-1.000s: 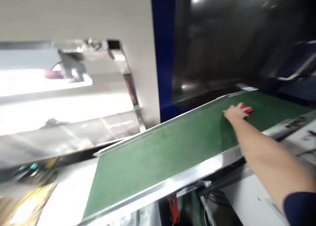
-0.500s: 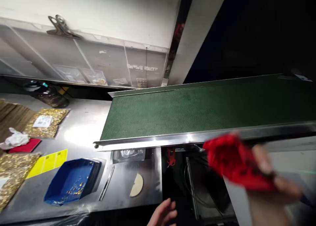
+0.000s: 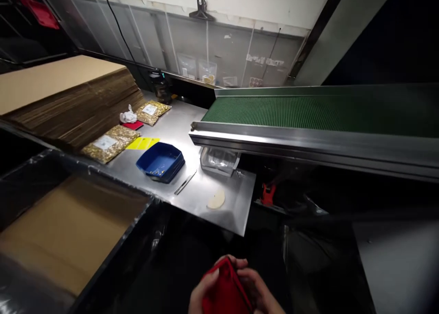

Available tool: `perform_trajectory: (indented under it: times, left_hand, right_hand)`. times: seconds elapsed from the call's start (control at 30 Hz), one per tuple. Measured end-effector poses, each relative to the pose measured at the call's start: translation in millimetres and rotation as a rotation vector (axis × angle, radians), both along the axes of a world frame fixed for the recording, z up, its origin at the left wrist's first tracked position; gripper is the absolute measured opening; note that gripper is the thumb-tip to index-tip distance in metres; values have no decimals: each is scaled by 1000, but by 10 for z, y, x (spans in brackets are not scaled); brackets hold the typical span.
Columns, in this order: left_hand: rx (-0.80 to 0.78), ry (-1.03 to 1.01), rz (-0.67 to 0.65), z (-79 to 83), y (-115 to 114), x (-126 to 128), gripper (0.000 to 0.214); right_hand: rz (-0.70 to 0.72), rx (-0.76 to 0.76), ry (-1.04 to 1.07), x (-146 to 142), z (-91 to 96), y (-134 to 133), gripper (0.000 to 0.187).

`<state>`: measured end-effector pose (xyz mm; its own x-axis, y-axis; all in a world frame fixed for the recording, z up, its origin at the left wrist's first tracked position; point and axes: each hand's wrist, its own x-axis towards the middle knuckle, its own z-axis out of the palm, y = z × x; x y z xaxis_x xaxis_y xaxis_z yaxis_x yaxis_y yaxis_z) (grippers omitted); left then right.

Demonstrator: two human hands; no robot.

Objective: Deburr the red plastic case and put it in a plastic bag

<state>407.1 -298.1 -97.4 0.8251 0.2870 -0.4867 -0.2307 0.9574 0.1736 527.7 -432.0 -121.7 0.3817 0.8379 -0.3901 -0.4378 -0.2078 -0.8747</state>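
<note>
Both hands meet low in the middle of the view around a red packet point(image 3: 224, 289). My left hand point(image 3: 201, 292) grips its left side with curled fingers. My right hand point(image 3: 258, 292) wraps the right side, its fingertips over the top edge. The packet is held below the steel table's front edge, over a dark gap. The green conveyor belt point(image 3: 308, 108) runs off to the right above the hands and carries nothing in view.
On the steel table point(image 3: 164, 131) lie a blue tray point(image 3: 160, 161), two gold pouches point(image 3: 109, 143), a yellow label sheet point(image 3: 142, 143), tweezers point(image 3: 185, 182) and a round disc point(image 3: 216, 199). Flat cardboard is stacked at left point(image 3: 61, 94). An open carton lined with black plastic point(image 3: 65, 222) stands below left.
My right hand took the red packet off the green belt and brought it down in front of me. My left hand joined it. The view swung left and down to the table.
</note>
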Motion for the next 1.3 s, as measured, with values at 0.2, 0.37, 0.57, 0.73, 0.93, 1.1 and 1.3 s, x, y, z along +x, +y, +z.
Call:
perform_trajectory:
  times: [0.2, 0.37, 0.57, 0.73, 0.93, 1.1, 1.3]
  left_hand:
    - [31, 9, -260, 192, -423, -523, 39]
    - [243, -88, -519, 333, -769, -683, 54]
    - [251, -12, -594, 356, -871, -756, 47]
    - [163, 76, -577, 356, -864, -724, 41]
    - [160, 88, -579, 253, -811, -707, 45]
    - [93, 177, -578, 179, -708, -713, 46]
    - [87, 281, -538, 133, -512, -782, 46]
  right_hand:
    - [-115, -176, -434, -267, 435, -521, 36]
    - [46, -47, -227, -488, 678, -443, 38]
    - [32, 34, -103, -678, 499, -587, 43]
    - [-114, 54, -171, -753, 341, -665, 47]
    - [-264, -58, -263, -795, 294, -597, 48]
    - [-190, -76, -192, -779, 290, -503, 46]
    - [-257, -192, -310, -779, 257, -259, 45]
